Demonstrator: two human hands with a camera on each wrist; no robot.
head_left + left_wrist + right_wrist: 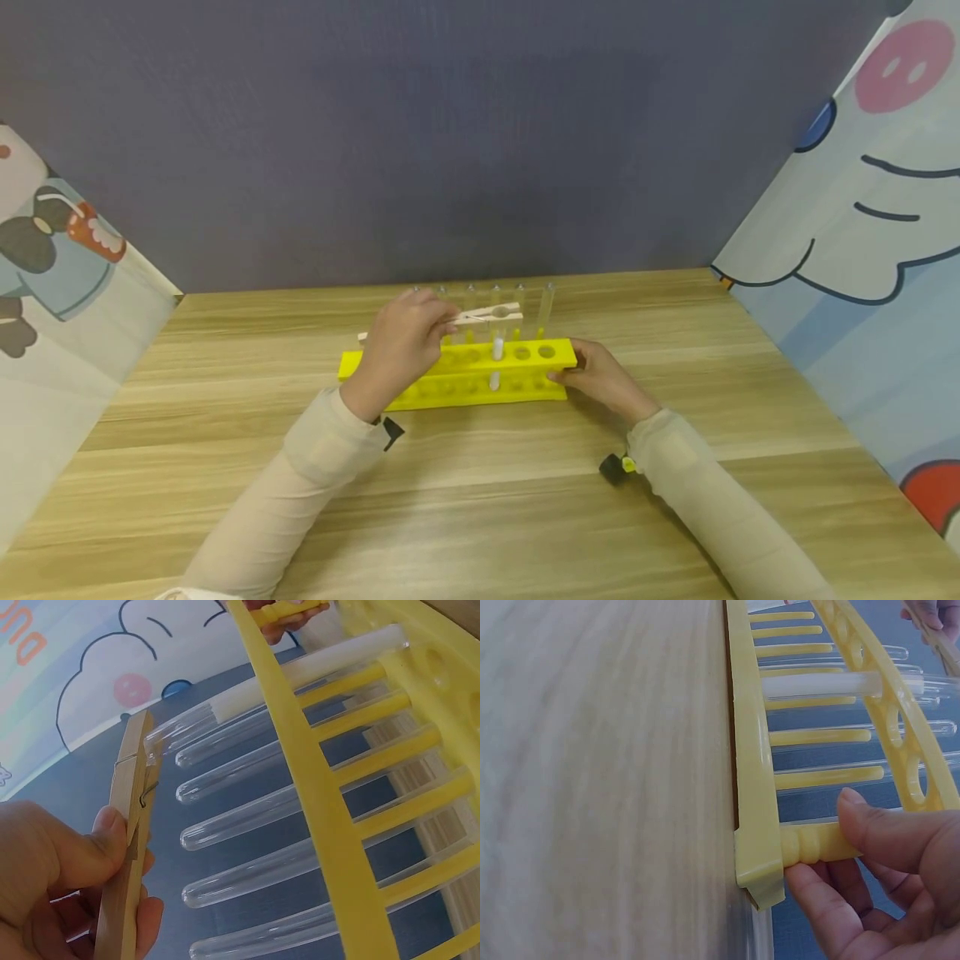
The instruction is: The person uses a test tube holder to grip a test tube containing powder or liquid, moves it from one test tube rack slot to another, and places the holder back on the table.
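Note:
My left hand (405, 342) grips a wooden test tube clamp (124, 847), thumb on one side and fingers on the other. The clamp's jaws lie at the upper end of a glass test tube (498, 347) with white contents; whether they pinch the glass I cannot tell. That tube stands upright in a front hole of the yellow test tube rack (457, 400). At the rack's right end, my right hand (603, 379) holds the ridged end post (817, 841) between thumb and fingers.
Several clear, upside-down test tubes (240, 825) sit on yellow pegs along the rack's back. Beneath lies a wood-grain table (480, 500), with a dark panel (450, 150) behind it. Cartoon-printed walls (847, 250) flank both sides.

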